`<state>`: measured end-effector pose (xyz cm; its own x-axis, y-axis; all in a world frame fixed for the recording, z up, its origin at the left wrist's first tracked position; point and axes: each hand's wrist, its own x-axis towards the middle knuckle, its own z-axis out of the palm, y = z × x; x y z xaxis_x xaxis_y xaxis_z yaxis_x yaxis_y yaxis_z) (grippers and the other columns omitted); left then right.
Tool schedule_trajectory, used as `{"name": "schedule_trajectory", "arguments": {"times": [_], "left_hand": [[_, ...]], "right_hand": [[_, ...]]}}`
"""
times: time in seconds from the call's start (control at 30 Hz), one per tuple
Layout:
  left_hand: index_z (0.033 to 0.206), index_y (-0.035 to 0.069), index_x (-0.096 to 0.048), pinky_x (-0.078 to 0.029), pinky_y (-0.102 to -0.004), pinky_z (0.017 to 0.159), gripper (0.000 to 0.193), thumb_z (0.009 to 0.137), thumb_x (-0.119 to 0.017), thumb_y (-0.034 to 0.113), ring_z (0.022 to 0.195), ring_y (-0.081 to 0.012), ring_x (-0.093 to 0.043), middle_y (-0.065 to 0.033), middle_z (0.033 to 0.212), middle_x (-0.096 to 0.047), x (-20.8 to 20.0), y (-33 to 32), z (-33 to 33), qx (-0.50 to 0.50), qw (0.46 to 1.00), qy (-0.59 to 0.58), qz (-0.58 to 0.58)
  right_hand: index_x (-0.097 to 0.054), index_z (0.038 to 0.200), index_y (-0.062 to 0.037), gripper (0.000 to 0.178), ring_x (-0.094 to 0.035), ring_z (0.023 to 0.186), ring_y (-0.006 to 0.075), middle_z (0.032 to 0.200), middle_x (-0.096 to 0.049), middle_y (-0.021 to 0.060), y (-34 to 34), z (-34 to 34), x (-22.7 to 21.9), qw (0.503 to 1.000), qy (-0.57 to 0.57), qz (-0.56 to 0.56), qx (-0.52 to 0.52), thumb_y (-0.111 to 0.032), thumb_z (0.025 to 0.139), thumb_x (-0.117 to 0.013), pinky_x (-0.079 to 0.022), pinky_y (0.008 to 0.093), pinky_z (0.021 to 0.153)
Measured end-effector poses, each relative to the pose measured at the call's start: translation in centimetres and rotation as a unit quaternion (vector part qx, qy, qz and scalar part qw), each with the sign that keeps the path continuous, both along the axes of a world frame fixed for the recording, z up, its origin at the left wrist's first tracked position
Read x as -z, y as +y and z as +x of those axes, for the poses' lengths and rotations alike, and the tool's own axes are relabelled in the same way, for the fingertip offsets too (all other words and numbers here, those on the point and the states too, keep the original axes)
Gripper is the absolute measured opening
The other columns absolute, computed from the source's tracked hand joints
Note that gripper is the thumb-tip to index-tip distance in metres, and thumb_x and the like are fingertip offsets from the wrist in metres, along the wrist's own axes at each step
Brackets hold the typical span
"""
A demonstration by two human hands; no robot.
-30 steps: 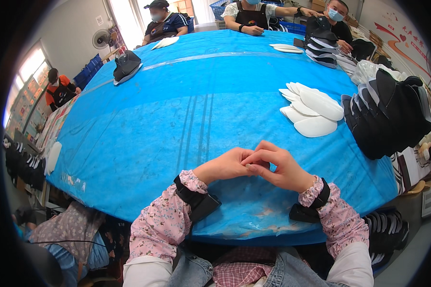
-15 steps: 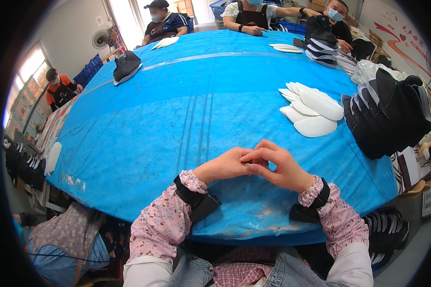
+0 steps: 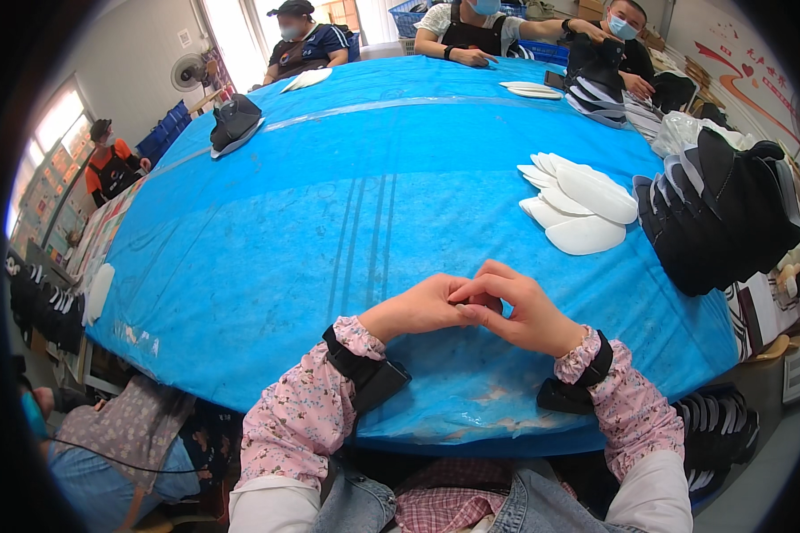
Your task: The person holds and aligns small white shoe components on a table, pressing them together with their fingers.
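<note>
My left hand (image 3: 424, 305) and my right hand (image 3: 517, 306) meet over the near part of the blue-covered table (image 3: 267, 240). The fingers of the left are curled in, and their tips are mostly hidden by the right. Thumb and forefinger of the right come together at the left fingertips, the other fingers bent. Whether anything small lies between them I cannot make out. Beyond the right hand, white insole-shaped pieces (image 3: 587, 200) lie fanned out. A tall stack of black shoe uppers (image 3: 720, 209) stands beside them at the table's right edge.
A single black shoe upper (image 3: 236, 124) sits at the far left. Further white pieces (image 3: 531, 90) and another stack of uppers (image 3: 596, 80) are at the far right. Several co-workers (image 3: 471, 35) are around the table; one person (image 3: 124, 435) bends at the lower left.
My hands stay almost still. The far-left person in orange has straightened up, and the person at the lower left has shifted. Across the table, a co-worker's hand has moved right over the stacked uppers.
</note>
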<state>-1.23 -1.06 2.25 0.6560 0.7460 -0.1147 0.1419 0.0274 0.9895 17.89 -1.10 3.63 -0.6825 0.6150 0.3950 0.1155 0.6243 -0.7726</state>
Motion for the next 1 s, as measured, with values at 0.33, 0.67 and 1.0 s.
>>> {"name": "schedule_trajectory", "arguments": {"times": [0.33, 0.67, 1.0], "left_hand": [[0.103, 0.002, -0.063, -0.046, -0.0264, 0.078, 0.022, 0.084, -0.061, 0.011, 0.087, -0.01, -0.055, -0.0037, 0.096, -0.063, -0.2, -0.1, 0.0, 0.008, 1.0, 0.011, 0.007], [0.093, 0.003, -0.061, -0.042, -0.0234, 0.064, 0.021, 0.087, -0.06, 0.023, 0.071, -0.0073, -0.049, 0.0005, 0.079, -0.057, 0.6, 0.1, 0.0, -0.009, 1.0, -0.027, -0.001], [0.091, 0.004, -0.06, -0.042, -0.0236, 0.062, 0.028, 0.088, -0.061, 0.032, 0.07, -0.0075, -0.05, 0.0, 0.077, -0.057, 1.1, 0.3, -0.1, -0.015, 1.0, -0.024, 0.007]], "right_hand": [[-0.063, 0.096, -0.0058, 0.013, -0.05, 0.062, 0.0118, 0.082, -0.05, 0.0042, 0.0, 0.0, -0.1, 1.0, -0.015, 0.0, 0.003, -0.014, 0.086, -0.065, -0.044, 0.0246, 0.056], [-0.065, 0.097, -0.006, 0.013, -0.053, 0.065, 0.0105, 0.084, -0.052, 0.0043, 0.1, 0.0, 0.1, 1.0, 0.012, 0.009, 0.018, -0.014, 0.086, -0.065, -0.045, 0.0237, 0.058], [-0.066, 0.099, -0.0067, 0.014, -0.054, 0.065, 0.0101, 0.088, -0.055, 0.0044, 0.3, 0.2, 0.1, 0.999, 0.012, 0.025, 0.036, -0.012, 0.086, -0.065, -0.045, 0.0236, 0.058]]}}
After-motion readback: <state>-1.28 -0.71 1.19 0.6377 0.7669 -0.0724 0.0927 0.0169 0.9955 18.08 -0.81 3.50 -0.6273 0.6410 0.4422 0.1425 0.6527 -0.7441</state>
